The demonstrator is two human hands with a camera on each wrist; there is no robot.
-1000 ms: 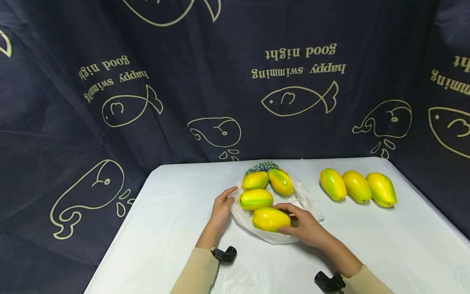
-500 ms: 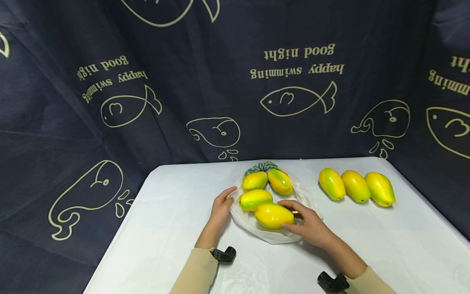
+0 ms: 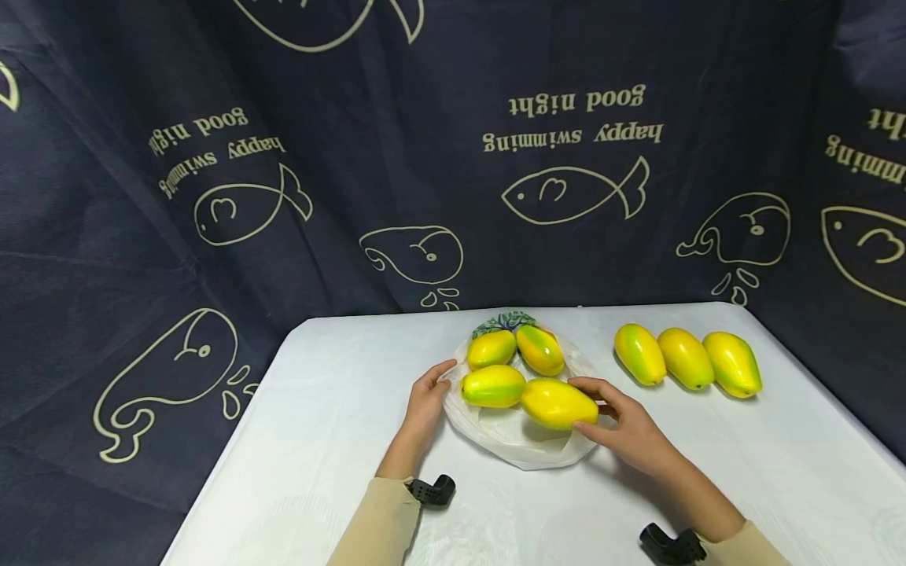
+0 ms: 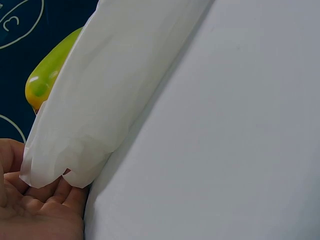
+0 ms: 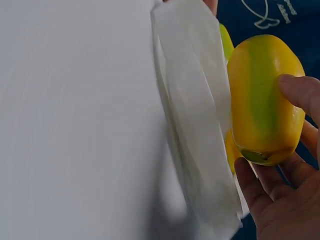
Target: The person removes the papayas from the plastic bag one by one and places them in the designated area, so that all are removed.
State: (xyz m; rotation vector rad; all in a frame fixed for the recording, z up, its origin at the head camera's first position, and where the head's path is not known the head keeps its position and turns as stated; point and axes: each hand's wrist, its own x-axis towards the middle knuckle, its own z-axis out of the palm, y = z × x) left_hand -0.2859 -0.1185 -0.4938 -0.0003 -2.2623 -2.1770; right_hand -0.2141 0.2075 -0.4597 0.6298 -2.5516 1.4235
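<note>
A yellow papaya (image 3: 559,404) with a green stripe is in my right hand (image 3: 632,431), over the right part of an open white plastic bag (image 3: 520,452). In the right wrist view, my thumb lies on one side of this papaya (image 5: 265,100) and fingers are curled round its lower end. My left hand (image 3: 427,401) holds the bag's left edge, which sits between thumb and fingers in the left wrist view. Three more papayas, the nearest one (image 3: 493,386) among them, rest within the bag's opening. A green tree print (image 3: 511,320) shows at its back.
Three papayas stand in a row at the right of the white table (image 3: 340,377), the middle one (image 3: 686,358) touching its neighbours. A dark blue curtain (image 3: 396,157) with fish and whale drawings hangs behind the table.
My right hand has lifted the papaya from the bag's front and carried it to the right, apart from where it lay. The left hand stays at the bag's edge.
</note>
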